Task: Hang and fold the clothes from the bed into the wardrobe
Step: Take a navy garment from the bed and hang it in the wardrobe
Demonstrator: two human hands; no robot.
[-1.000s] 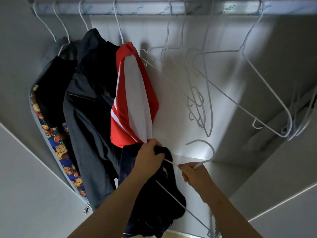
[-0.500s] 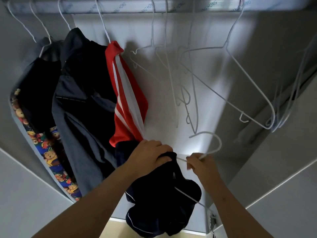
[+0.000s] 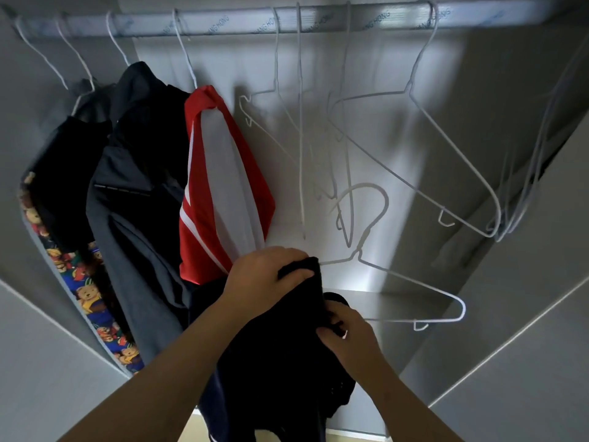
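Navy garment (image 3: pixel 287 362) hangs bunched in front of the open wardrobe, low in the middle of the view, below the rail (image 3: pixel 318 19) and not on it. The left hand (image 3: pixel 264 275) grips its top edge, fingers curled over the dark cloth. The right hand (image 3: pixel 350 333) is just beside and lower, its fingers curled into the fabric at the garment's right edge and pinching it.

A white wire hanger (image 3: pixel 414 282) is partly covered by the garment. Its hook rises above the hands, clear of the rail, its right shoulder juts out to the right of the cloth, and its left side runs in under the left hand.

On the rail's left part hang a red and white jersey (image 3: pixel 223 180), a dark grey jacket (image 3: pixel 137 199) and a black top (image 3: pixel 63 173), with a teddy-bear print fabric (image 3: pixel 86 298) at the far left edge. Several empty wire hangers (image 3: pixel 446 148) hang from the rail's middle and right. A pale shelf (image 3: pixel 398 301) lies behind the held hanger.
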